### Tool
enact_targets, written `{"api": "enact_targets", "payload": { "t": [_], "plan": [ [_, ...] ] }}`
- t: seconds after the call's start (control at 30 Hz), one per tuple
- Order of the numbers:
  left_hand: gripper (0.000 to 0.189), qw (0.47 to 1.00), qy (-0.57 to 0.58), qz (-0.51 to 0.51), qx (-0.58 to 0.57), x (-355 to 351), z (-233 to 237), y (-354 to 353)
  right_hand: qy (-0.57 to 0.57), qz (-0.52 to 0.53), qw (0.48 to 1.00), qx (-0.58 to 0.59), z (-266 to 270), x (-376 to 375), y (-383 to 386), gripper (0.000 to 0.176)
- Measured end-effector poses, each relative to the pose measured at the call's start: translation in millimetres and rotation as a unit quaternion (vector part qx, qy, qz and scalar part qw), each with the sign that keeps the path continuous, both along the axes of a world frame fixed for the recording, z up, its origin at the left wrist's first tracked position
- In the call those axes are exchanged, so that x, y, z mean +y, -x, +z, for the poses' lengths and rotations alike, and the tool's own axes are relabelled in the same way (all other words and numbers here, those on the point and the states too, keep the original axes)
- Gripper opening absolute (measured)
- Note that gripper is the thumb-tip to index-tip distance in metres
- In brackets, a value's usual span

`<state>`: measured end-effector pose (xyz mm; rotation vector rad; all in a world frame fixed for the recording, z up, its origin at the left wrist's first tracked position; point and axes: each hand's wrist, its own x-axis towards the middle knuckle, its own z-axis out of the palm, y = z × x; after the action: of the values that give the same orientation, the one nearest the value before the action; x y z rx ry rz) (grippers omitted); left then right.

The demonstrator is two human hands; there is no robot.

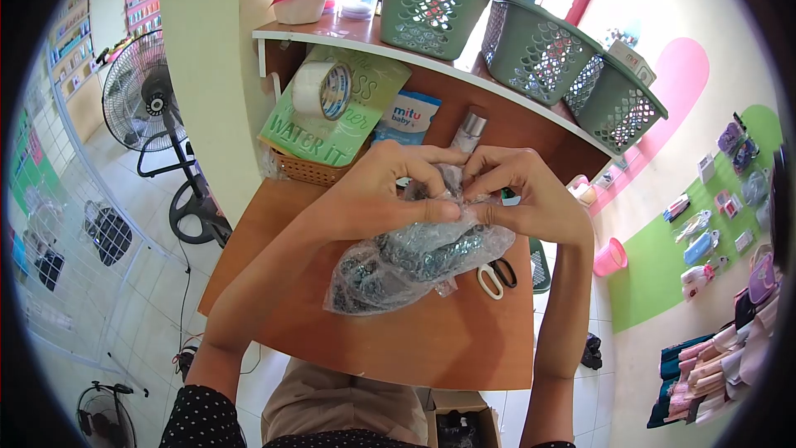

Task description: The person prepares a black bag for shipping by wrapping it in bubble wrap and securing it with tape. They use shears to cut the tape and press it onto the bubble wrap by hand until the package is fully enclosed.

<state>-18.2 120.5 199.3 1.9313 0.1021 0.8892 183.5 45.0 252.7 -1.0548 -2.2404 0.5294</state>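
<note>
A clear plastic bag [414,261] with dark, shiny contents hangs low over the wooden table; what exactly is inside I cannot make out. My left hand [398,187] pinches the gathered top of the bag between thumb and fingers. Opposite it, my right hand [514,195] grips the same bunched plastic, its fingertips almost meeting the left ones. A pair of scissors [496,278] with one white and one black handle loop lies just right of the bag, its blades hidden.
Behind my hands, a tape roll [322,91] rests on green packaging [365,124] over a woven basket [311,168]. A blue "mitu baby" pack [408,116] and a silver-capped bottle [471,129] stand beside it. Green baskets [435,8] line the raised shelf [356,38].
</note>
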Motion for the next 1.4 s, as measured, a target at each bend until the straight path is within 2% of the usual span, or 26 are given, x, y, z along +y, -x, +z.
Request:
{"api": "enact_targets", "payload": {
  "t": [0.03,0.13,0.17,0.23,0.3,0.33,0.4,0.47,0.53,0.57,0.6,0.67,0.7,0.77,1.07,1.13,1.17,1.23,1.27,1.33,1.37,1.4],
  "plan": [
    [0.021,0.999,-0.036,0.033,-0.013,-0.9,0.1,-3.8,-0.001,-0.002,1.0,-0.002,0.2,1.7,-3.2,0.015],
    [0.02,0.995,-0.047,0.072,-0.055,-6.0,-5.7,-13.4,0.052,-0.001,0.998,0.031,-3.8,6.0,-11.5,0.012],
    [0.02,0.995,-0.048,0.07,-0.055,-5.8,-8.2,-15.4,0.041,-0.007,0.998,0.052,-8.8,6.3,-13.5,0.017],
    [0.02,0.99,0.031,0.109,-0.085,-5.0,-13.8,-18.6,0.029,-0.015,0.997,0.073,-20.0,4.1,-13.5,0.022],
    [0.019,0.987,0.031,0.129,-0.085,-4.7,-17.2,-19.7,-0.013,-0.119,0.973,0.195,-33.0,-0.2,-4.1,0.04],
    [0.019,0.984,0.032,0.152,-0.085,-4.5,-18.1,-20.3,-0.017,-0.12,0.973,0.195,-39.3,-5.4,4.3,0.04],
    [0.018,0.983,0.039,0.159,-0.085,-7.3,-15.5,-22.4,-0.159,-0.344,0.922,0.083,-53.1,-18.1,23.3,0.052],
    [0.018,0.982,0.044,0.165,-0.085,-11.7,-12.8,-24.4,-0.182,-0.343,0.916,0.099,-67.8,-19.8,25.5,0.052],
    [0.016,0.979,0.034,0.176,-0.094,-18.7,-13.5,-25.8,-0.063,-0.264,0.922,0.276,-73.8,-19.9,22.7,0.056],
    [0.016,0.979,0.034,0.176,-0.094,-22.9,-13.4,-25.3,-0.039,-0.205,0.924,0.321,-77.8,-18.1,16.9,0.057],
    [0.015,0.975,0.025,0.193,-0.103,-27.1,-13.0,-24.2,-0.039,-0.206,0.924,0.321,-76.0,-18.1,15.3,0.057],
    [0.014,0.971,0.017,0.212,-0.114,-37.2,-15.6,-23.1,-0.095,-0.119,0.953,0.261,-66.9,-18.7,16.1,0.052],
    [0.014,0.96,-0.013,0.238,-0.149,-43.7,-18.7,-22.9,-0.093,-0.119,0.954,0.26,-63.3,-18.9,18.3,0.052],
    [0.015,0.945,-0.042,0.267,-0.182,-50.2,-25.3,-21.9,-0.102,-0.111,0.972,0.182,-58.9,-17.6,23.3,0.049],
    [0.019,0.916,-0.015,0.336,-0.22,-51.8,-34.6,-21.3,-0.082,-0.032,0.986,0.142,-57.9,8.8,18.0,0.054],
    [0.02,0.887,-0.158,0.405,-0.158,-50.8,-30.8,-16.6,-0.066,-0.045,0.985,0.154,-57.6,9.0,21.4,0.05],
    [0.02,0.887,-0.158,0.405,-0.157,-50.5,-30.2,-16.9,-0.049,-0.057,0.983,0.165,-57.2,8.8,23.7,0.047],
    [0.02,0.895,-0.048,0.392,-0.208,-50.5,-29.4,-18.5,-0.047,-0.069,0.983,0.164,-55.6,8.9,27.7,0.044],
    [0.02,0.895,-0.047,0.393,-0.208,-49.3,-30.9,-17.8,-0.045,-0.081,0.982,0.163,-55.4,9.3,29.4,0.04],
    [0.019,0.906,0.086,0.333,-0.245,-44.9,-36.8,-14.6,-0.045,-0.08,0.981,0.17,-56.7,10.8,32.3,0.038],
    [0.019,0.906,0.086,0.335,-0.245,-41.9,-37.9,-12.4,-0.046,-0.08,0.98,0.178,-57.4,11.2,33.5,0.035],
    [0.019,0.914,0.03,0.339,-0.223,-37.7,-37.9,-10.1,-0.045,-0.08,0.98,0.178,-57.7,10.9,34.3,0.035]
  ]
}}
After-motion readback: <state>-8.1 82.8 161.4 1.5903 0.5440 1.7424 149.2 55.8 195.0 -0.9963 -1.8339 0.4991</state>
